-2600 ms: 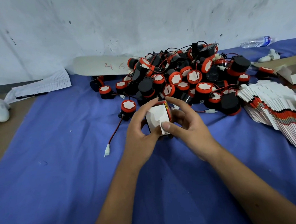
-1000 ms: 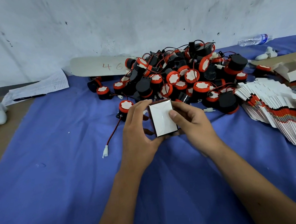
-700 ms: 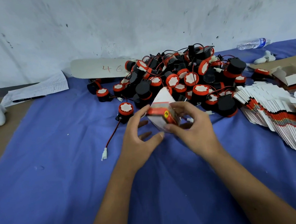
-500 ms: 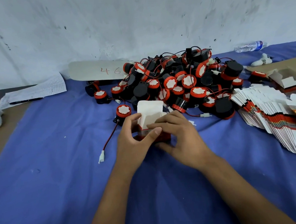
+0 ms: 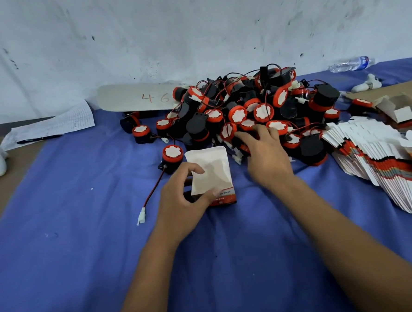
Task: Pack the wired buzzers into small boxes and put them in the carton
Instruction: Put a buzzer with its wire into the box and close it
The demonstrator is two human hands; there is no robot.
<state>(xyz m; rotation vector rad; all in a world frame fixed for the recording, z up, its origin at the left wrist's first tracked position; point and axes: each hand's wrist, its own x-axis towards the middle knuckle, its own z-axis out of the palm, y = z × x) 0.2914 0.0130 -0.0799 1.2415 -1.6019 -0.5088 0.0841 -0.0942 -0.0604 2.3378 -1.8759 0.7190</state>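
The blue cloth-covered bench (image 5: 60, 237) is seen with a heap of black-and-red wired buzzers (image 5: 250, 114) piled toward its far edge, and a fanned stack of flat white-and-red cartons (image 5: 379, 164) along its right edge. A small red-and-white cardboard box (image 5: 211, 177), flap raised, is gripped mid-bench by the left hand (image 5: 181, 203). The right hand (image 5: 265, 157) is spread, fingers touching the heap's near side.

A scuffed white wall (image 5: 192, 31) rises behind the blue-clothed table (image 5: 62, 261).
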